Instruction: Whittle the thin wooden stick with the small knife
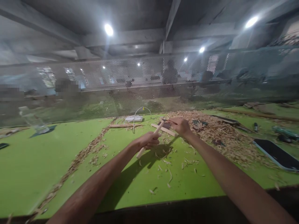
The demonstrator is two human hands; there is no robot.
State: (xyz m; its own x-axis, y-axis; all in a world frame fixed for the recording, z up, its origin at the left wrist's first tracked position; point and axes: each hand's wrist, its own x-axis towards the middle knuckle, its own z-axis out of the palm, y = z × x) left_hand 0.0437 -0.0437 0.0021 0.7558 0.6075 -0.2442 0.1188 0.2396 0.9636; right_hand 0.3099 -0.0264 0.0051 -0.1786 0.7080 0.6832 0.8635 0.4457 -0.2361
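Note:
My left hand (150, 140) is closed around a pale wooden stick (141, 152), which slants up and away toward my other hand. My right hand (181, 125) is closed in a grip on a small carving knife; its thin dark blade (164, 120) points left at the stick's far end. The knife's handle is mostly hidden in the fingers. On the table just beyond and below the hands lies another pale wood strip (170, 132), beside a dark flat piece (166, 125). Curled wood shavings (167, 161) are scattered under both hands.
A large heap of shavings (224, 140) covers the green table (130, 186) at right. A phone (277, 154) lies beside it. Behind my hands sits a white box with a cable (134, 119). A clear bottle (35, 121) stands far left. A perforated screen (121, 99) borders the back.

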